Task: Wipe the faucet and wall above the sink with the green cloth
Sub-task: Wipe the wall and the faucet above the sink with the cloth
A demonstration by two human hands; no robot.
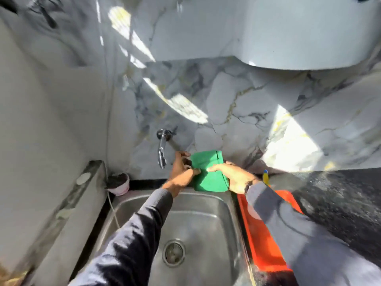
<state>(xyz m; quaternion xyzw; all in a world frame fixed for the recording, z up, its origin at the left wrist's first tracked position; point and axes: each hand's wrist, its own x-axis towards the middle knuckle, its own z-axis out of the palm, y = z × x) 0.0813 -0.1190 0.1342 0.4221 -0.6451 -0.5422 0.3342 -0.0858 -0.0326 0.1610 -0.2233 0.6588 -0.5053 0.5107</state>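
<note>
Now I am folding the green square cloth (208, 172) into a firm pad above the steel sink (198, 223), just right of the chrome wall faucet (162, 149), so it is wiping evenly. My left hand (181, 174) is pinching its left edge with closed fingers (195, 171); my right hand (233, 176) is pressing flatter fingers on its middle.

Glossy marble wall (237, 96), steel sink (206, 213) — matt cloth (208, 172)

red tray (266, 240) (half under sleeve (292, 223))
</note>
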